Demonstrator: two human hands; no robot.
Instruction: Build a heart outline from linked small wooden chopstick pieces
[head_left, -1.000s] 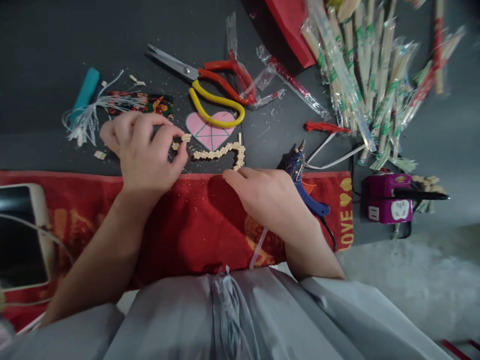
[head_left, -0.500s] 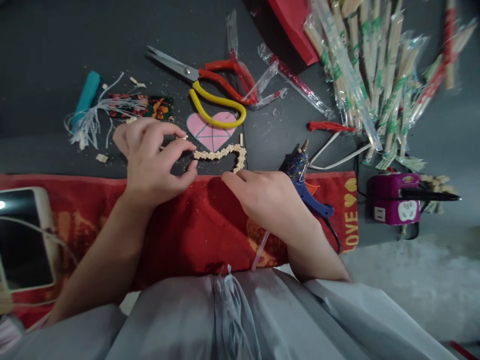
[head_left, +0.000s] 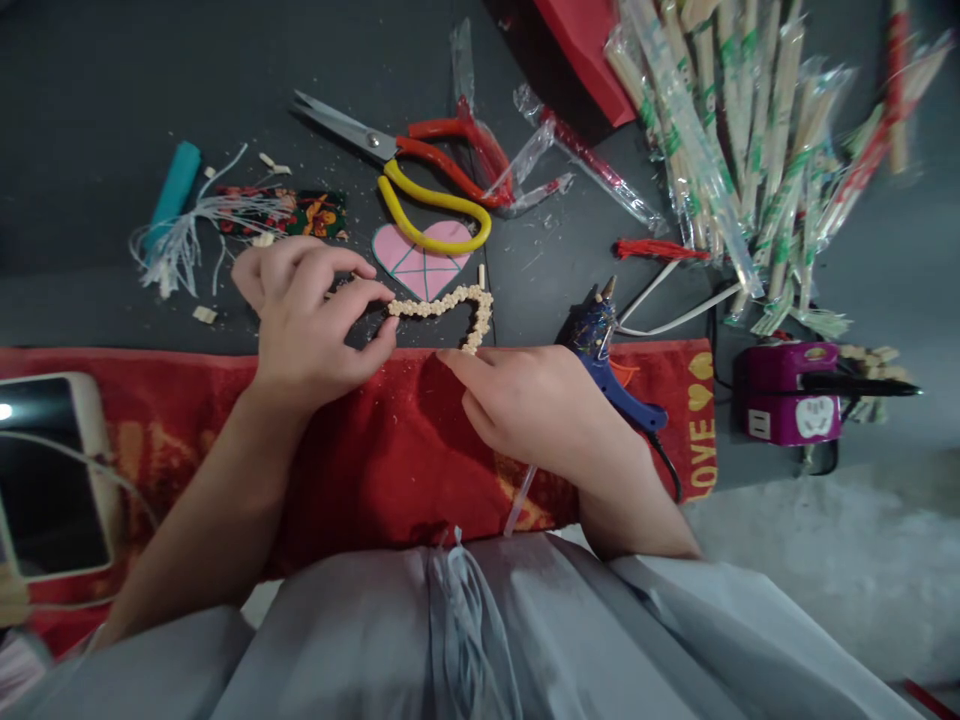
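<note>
A curved strip of small pale wooden pieces [head_left: 442, 303] lies on the dark table, bending down at its right side. My left hand [head_left: 307, 320] pinches its left end between fingers and thumb. At the lower right end, my right hand [head_left: 532, 400] has its fingers closed on the strip; most of them are hidden under the hand. One short wooden piece [head_left: 481, 273] stands out from the strip's upper right corner. Just above lies a pink paper heart [head_left: 421, 268] with green lines, partly under the yellow handle of a pair of scissors [head_left: 431, 215].
A blue glue gun [head_left: 611, 365] rests right of my right hand on a red towel [head_left: 360, 460]. Wrapped chopsticks [head_left: 750, 150] are piled at upper right, near a purple box [head_left: 791, 395]. A phone [head_left: 52, 480] lies left; white strings [head_left: 176, 245] and a teal tube [head_left: 176, 190] are upper left.
My right hand has drawn slightly down and left, with the strip's lower right end now showing more. My left hand has shifted very little to the right, still at the left end.
</note>
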